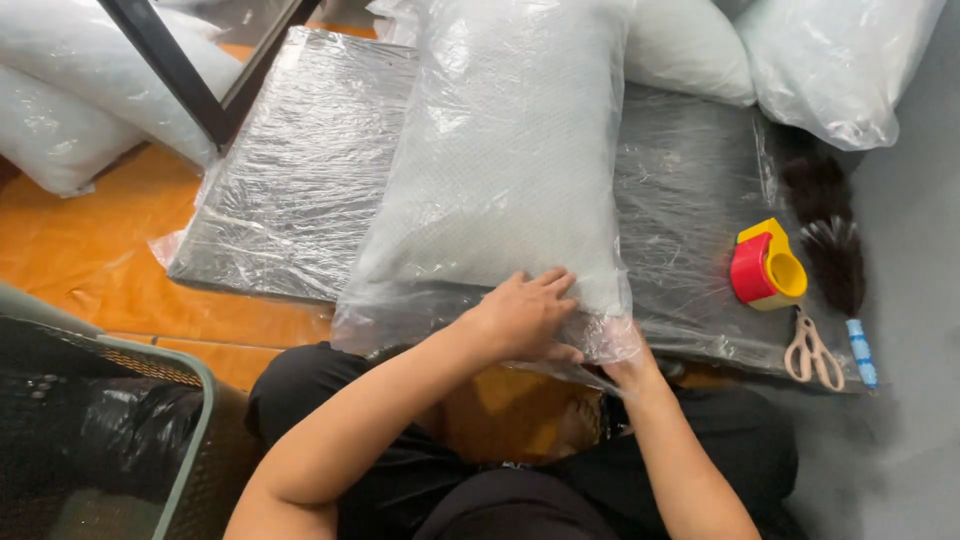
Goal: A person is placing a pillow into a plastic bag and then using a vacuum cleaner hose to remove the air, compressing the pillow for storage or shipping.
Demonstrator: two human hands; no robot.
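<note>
Black-clad knees sit at six o'clock, and above them the left hand (pixel 525 315) lies flat with fingers spread on a big white pillow in a clear plastic bag (pixel 500 170). At five o'clock the right hand (pixel 630 368) pinches the bag's loose open end, partly hidden. Red and yellow tape dispenser (pixel 765 265) and beige scissors (pixel 812 350) lie at three o'clock on the plastic-wrapped grey board (pixel 300 170).

The pillow (pixel 500 170) fills the middle of the wrapped surface (pixel 300 180), blocking my reach straight ahead. To my right, the tape dispenser (pixel 765 266), scissors (pixel 812 350) and duster (pixel 835 260) crowd the edge. The left side of the surface lies open.
</note>
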